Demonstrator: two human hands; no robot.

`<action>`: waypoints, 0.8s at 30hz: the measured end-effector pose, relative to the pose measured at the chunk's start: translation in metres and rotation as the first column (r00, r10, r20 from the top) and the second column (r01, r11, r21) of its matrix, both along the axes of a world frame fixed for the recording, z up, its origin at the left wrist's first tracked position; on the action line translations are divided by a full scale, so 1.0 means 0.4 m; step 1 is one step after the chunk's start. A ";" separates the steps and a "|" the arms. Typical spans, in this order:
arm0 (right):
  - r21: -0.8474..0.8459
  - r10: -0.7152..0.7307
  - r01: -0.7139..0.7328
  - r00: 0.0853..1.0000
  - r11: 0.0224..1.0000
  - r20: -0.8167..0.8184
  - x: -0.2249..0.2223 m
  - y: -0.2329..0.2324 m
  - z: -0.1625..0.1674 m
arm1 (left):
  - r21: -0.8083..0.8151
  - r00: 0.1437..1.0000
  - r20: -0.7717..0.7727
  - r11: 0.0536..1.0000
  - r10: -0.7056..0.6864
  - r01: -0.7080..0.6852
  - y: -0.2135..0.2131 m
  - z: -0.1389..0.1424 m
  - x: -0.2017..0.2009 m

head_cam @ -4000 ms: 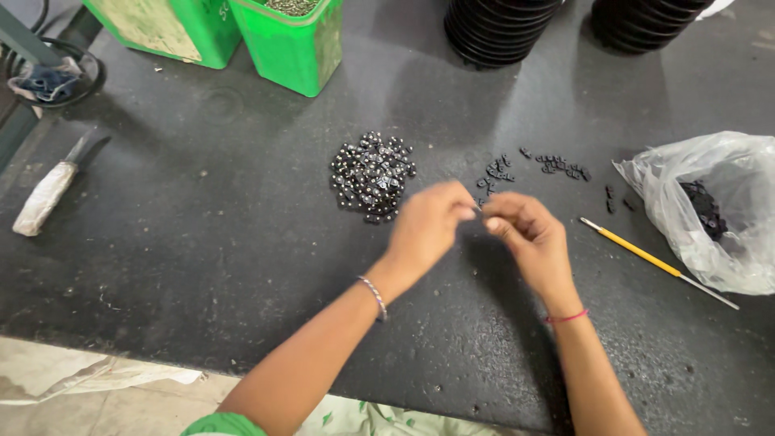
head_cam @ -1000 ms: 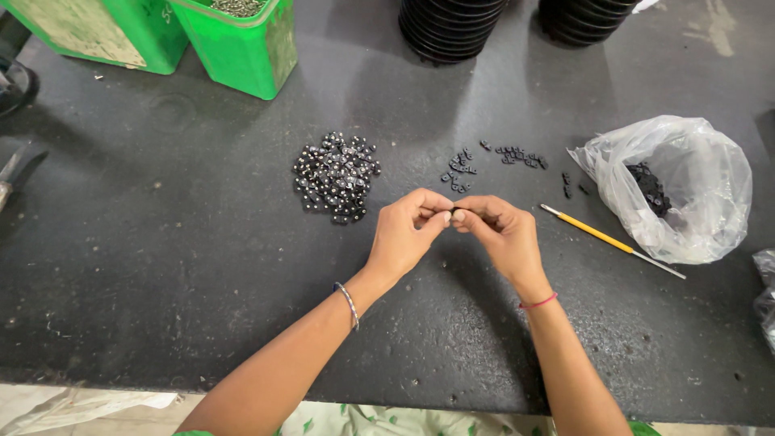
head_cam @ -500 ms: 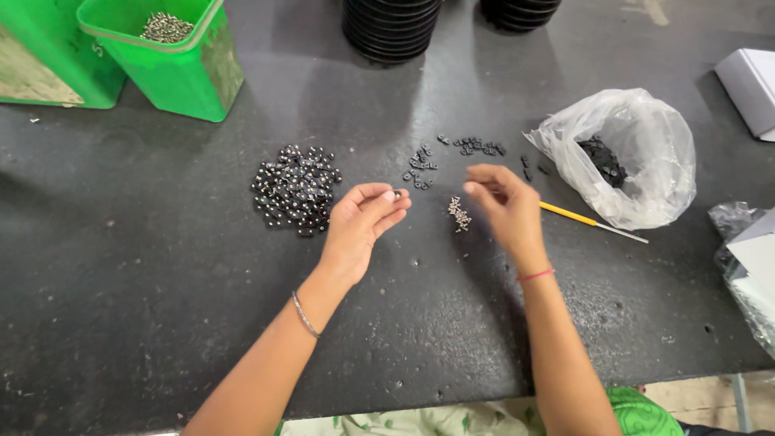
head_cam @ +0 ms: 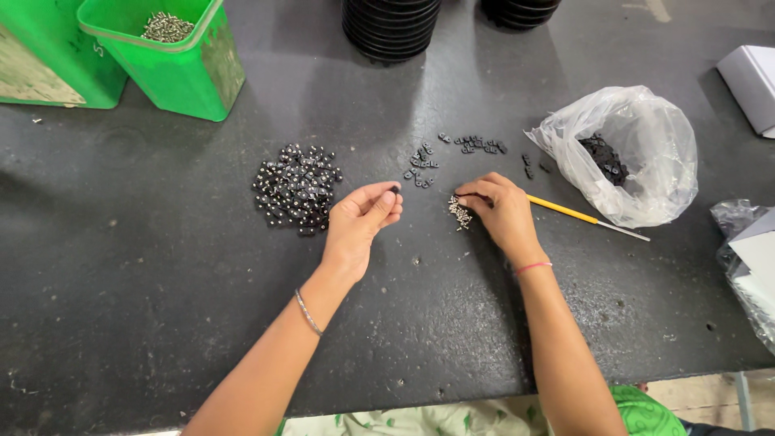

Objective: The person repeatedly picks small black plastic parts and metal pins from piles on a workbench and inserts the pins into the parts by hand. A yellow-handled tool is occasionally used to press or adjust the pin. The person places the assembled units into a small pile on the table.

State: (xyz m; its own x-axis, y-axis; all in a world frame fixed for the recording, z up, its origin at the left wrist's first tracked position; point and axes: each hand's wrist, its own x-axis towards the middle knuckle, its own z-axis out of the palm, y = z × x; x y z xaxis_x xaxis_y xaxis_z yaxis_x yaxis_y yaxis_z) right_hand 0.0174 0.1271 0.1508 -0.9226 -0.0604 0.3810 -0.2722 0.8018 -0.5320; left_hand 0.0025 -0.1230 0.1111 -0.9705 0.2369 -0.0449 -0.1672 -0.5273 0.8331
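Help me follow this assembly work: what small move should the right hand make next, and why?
Probably pinch one screw out of the small pile of screws. The right hand has its fingertips on that pile, while the left hand holds a small black part raised at its fingertips, seemingly waiting for a screw.

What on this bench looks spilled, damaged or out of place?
Nothing stands out. The black parts lie heaped by the left hand, the small screws sit under the right hand, and the plastic bag lies open but intact.
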 end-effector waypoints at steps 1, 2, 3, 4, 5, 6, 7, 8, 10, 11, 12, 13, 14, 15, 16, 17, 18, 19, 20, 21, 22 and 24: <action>0.018 0.001 -0.001 1.000 1.000 -0.016 -0.001 -0.002 -0.002 | -0.015 1.000 -0.008 1.000 0.007 -0.007 0.001 0.001 0.001; 0.034 -0.005 0.006 1.000 0.999 -0.019 -0.001 -0.003 -0.004 | -0.031 1.000 -0.017 0.999 0.013 -0.014 0.001 0.002 0.002; 0.049 -0.011 0.012 1.000 0.999 -0.022 -0.001 -0.004 -0.005 | -0.046 0.999 -0.025 0.999 0.020 -0.021 0.002 0.002 0.003; 0.064 -0.018 0.020 0.999 0.998 -0.026 0.000 -0.006 -0.006 | -0.063 0.999 -0.040 0.998 0.029 -0.031 0.003 0.002 0.003; 0.081 -0.009 0.013 0.999 0.997 -0.050 0.001 -0.008 -0.007 | -0.078 0.998 -0.055 0.996 0.037 -0.042 0.004 0.001 0.003; 0.098 0.002 0.006 0.997 0.995 -0.074 0.003 -0.010 -0.006 | -0.094 0.996 -0.071 0.994 0.045 -0.052 0.006 -0.001 0.003; 0.115 0.013 -0.001 0.995 0.993 -0.098 0.004 -0.013 -0.004 | -0.094 0.996 -0.080 0.994 0.048 -0.055 0.009 -0.002 0.002; 0.138 -0.001 0.016 0.994 0.990 -0.108 0.006 -0.018 0.000 | -0.094 0.995 -0.089 0.994 0.052 -0.060 0.010 -0.003 0.002; 0.179 -0.020 0.043 0.991 0.983 -0.129 0.011 -0.037 0.011 | -0.093 0.993 -0.101 0.993 0.065 -0.074 0.012 -0.005 0.003; 0.091 -0.033 0.043 0.994 0.995 -0.107 0.014 -0.051 0.017 | -0.090 0.992 -0.104 0.992 0.074 -0.084 0.015 -0.005 0.002; 0.005 -0.042 0.043 0.996 0.999 -0.082 0.019 -0.067 0.026 | -0.086 0.991 -0.107 0.992 0.086 -0.095 0.016 -0.003 0.002; -0.079 -0.046 0.042 0.997 0.996 -0.055 0.023 -0.081 0.036 | -0.109 0.987 -0.120 0.987 0.104 -0.118 0.016 -0.002 0.003; -0.120 -0.013 0.003 0.996 0.993 -0.086 0.029 -0.098 0.046 | -0.130 0.984 -0.131 0.982 0.123 -0.140 0.017 0.000 0.006; -0.162 0.017 -0.036 0.993 0.986 -0.116 0.036 -0.117 0.052 | -0.152 0.980 -0.141 0.975 0.139 -0.160 0.018 0.003 0.009; -0.202 0.043 -0.072 0.988 0.977 -0.146 0.043 -0.137 0.058 | -0.172 0.977 -0.155 0.969 0.150 -0.176 0.019 0.006 0.010; -0.232 0.044 -0.074 0.990 0.970 -0.132 0.052 -0.154 0.062 | -0.193 0.973 -0.168 0.963 0.157 -0.189 0.020 0.010 0.012; -0.264 0.042 -0.072 0.992 0.962 -0.116 0.061 -0.171 0.064 | -0.215 0.970 -0.182 0.956 0.161 -0.199 0.020 0.014 0.013; -0.295 0.039 -0.067 0.994 0.953 -0.100 0.068 -0.185 0.065 | -0.225 0.971 -0.184 0.955 0.153 -0.194 0.022 0.018 0.015; -0.292 0.045 -0.071 0.995 0.954 -0.092 0.073 -0.195 0.066 | -0.234 0.972 -0.186 0.954 0.145 -0.187 0.024 0.022 0.019; -0.288 0.050 -0.073 0.995 0.955 -0.085 0.075 -0.202 0.067 | -0.243 0.973 -0.189 0.953 0.134 -0.179 0.026 0.027 0.020; -0.285 0.054 -0.074 0.995 0.956 -0.078 0.077 -0.205 0.068 | -0.250 0.971 -0.198 0.952 0.130 -0.179 0.026 0.031 0.022; -0.281 0.065 -0.084 0.995 0.956 -0.078 0.075 -0.205 0.068 | -0.264 0.969 -0.214 0.949 0.120 -0.175 0.026 0.040 0.029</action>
